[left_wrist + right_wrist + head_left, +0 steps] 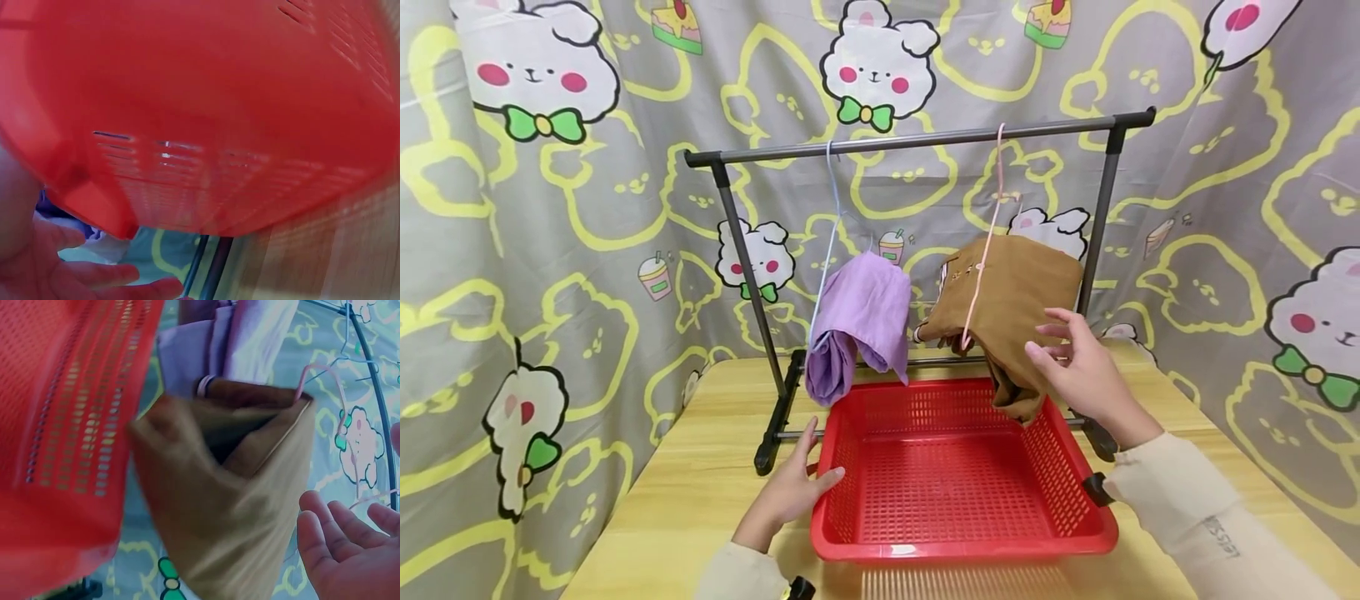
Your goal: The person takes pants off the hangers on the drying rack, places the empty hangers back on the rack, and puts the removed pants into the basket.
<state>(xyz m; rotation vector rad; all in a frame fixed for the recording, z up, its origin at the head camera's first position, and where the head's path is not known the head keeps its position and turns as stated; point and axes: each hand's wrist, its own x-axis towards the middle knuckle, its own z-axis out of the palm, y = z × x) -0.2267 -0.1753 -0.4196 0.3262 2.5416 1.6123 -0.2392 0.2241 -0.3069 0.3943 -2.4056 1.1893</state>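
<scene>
My left hand (788, 490) is at the left rim of an empty red plastic basket (962, 550), its fingers spread and its thumb by the rim. In the left wrist view its fingers extend loosely below the basket wall, holding nothing. Just right of a brown garment (1030, 279), my right hand (1088, 375) is raised with parted fingers. A small gap separates it from the cloth in the right wrist view. The brown garment hangs folded over a pink hanger (981, 271). To its left, a folded purple garment (871, 304) hangs on a light blue hanger (823, 287).
A grey metal rack (917, 143) with black feet (765, 454) carries both hangers on its top bar. The basket stands before it on a wood-grain table (670, 500). A patterned curtain (617, 192) closes off the back and sides.
</scene>
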